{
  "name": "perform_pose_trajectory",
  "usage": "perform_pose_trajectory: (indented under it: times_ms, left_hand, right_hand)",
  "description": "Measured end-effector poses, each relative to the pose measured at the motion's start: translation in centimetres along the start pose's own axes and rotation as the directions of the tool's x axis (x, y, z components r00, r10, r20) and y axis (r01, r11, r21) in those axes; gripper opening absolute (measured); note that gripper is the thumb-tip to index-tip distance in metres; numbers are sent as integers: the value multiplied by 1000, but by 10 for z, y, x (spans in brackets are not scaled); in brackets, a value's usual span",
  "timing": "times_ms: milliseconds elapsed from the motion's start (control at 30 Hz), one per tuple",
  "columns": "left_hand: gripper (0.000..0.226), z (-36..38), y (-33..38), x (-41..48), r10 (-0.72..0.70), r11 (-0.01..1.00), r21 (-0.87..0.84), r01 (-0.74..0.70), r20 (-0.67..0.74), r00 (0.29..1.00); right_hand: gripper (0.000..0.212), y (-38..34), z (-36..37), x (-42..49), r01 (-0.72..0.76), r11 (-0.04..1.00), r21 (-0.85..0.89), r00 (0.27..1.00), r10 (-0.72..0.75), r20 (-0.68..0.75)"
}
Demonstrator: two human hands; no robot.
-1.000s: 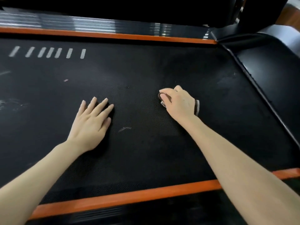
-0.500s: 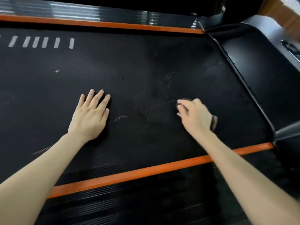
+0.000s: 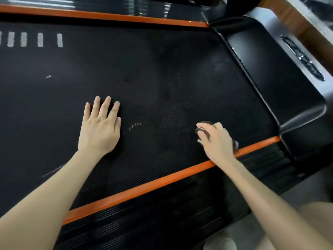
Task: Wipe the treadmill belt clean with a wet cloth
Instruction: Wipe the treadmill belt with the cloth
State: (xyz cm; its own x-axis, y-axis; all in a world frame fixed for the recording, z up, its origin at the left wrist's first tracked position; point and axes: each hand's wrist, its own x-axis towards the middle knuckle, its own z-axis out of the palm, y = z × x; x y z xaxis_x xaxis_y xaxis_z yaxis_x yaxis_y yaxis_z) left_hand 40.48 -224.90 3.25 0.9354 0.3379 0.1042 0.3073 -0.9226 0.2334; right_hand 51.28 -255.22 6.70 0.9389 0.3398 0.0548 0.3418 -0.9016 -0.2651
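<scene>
The black textured treadmill belt (image 3: 153, 73) fills most of the view, with dusty smears near its right side and a few pale scuffs. My right hand (image 3: 217, 140) grips a small dark cloth (image 3: 203, 124) with a pale edge and presses it on the belt close to the near orange stripe. Most of the cloth is hidden under the fingers. My left hand (image 3: 100, 128) lies flat on the belt with its fingers spread, a little left of the middle.
Orange stripes border the belt at the far side (image 3: 108, 15) and the near side (image 3: 144, 188). A ribbed black side rail (image 3: 162, 213) runs below the near stripe. A glossy black motor cover (image 3: 281, 78) rises at the right. White dashes (image 3: 24, 39) mark the belt's far left.
My right hand has dragged the cloth toward me and to the right, from mid-belt to beside the near orange stripe. The left hand stays flat in place. The view has tilted right.
</scene>
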Motion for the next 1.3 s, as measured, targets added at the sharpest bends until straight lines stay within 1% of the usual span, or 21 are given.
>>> perform_pose_trajectory:
  times_ms: [33,67,167,267,300,333,400,433,500,533,567,667,733,800,833,900,967,1067,1133,1200,1300]
  left_hand:
    - [57,-1,1,0,0,1000,-2,0,0,1000]
    - [55,-2,1,0,-1,1000,-3,1,-1,1000]
    - [48,-4,1,-1,15,1000,-9,-15,10,1000]
    - [49,-4,-1,-2,22,1000,-14,-22,2,1000]
    - [52,-4,-2,-2,17,1000,-15,-17,-1,1000]
    - [55,-3,-2,-2,15,1000,-18,-15,1,1000]
    - [61,-2,-2,-2,19,1000,-19,-19,13,1000]
    - [62,-1,-3,-2,19,1000,-14,-19,17,1000]
    - [64,-1,-3,-1,13,1000,-16,-12,15,1000]
    - [64,-2,-3,-1,13,1000,-21,-13,21,1000]
    - [63,-3,-2,-2,13,1000,-24,-12,29,999]
    - [59,-6,-3,1,0,1000,-29,1,23,1000]
    - [57,-10,-5,6,-11,999,-46,11,3,1000]
    - [55,-14,-10,14,-26,999,-33,26,-8,1000]
    - [53,-17,-14,19,-38,999,-21,37,-6,999]
    - [48,-20,-22,32,-58,998,3,58,8,998]
    - [48,-20,-31,46,-65,997,36,64,22,998]
    - [50,-19,-43,70,-43,996,84,41,21,999]
    - [62,-18,-51,87,-8,994,107,5,28,1000]
    - [76,-15,-57,101,14,994,111,-21,62,998]
    - [78,-9,-59,109,-5,994,107,-5,87,996]
  right_hand:
    - [32,-22,6,-8,50,998,33,999,-50,14]
    - [36,-50,12,-18,150,987,63,987,-154,50]
    - [38,-111,24,-41,452,881,138,867,-470,162]
    - [35,-110,24,-15,618,783,68,773,-622,125]
    - [34,-104,26,1,612,791,33,785,-612,96]
    - [33,-96,29,20,554,833,0,832,-553,51]
    - [28,-82,31,64,336,942,-19,942,-336,-22]
    - [27,-79,33,80,227,974,-7,973,-228,-40]
    - [27,-82,36,89,138,990,12,990,-138,-38]
    - [27,-86,37,80,147,989,23,989,-146,-37]
    - [28,-92,38,62,216,976,21,976,-215,-34]
    - [34,-104,35,-4,522,847,98,848,-528,52]
    - [35,-103,30,3,628,768,126,766,-639,76]
    - [34,-110,35,39,681,729,67,727,-684,63]
    - [34,-116,41,63,669,742,42,742,-670,24]
    - [32,-129,52,114,575,818,14,818,-574,-42]
    - [28,-139,63,155,498,867,-1,867,-498,-33]
    - [28,-142,73,191,491,870,-36,868,-493,-66]
    - [29,-141,75,204,504,862,-56,858,-507,-87]
    - [35,-141,75,211,512,856,-68,848,-517,-119]
    - [45,-141,73,202,532,846,-40,833,-531,-156]
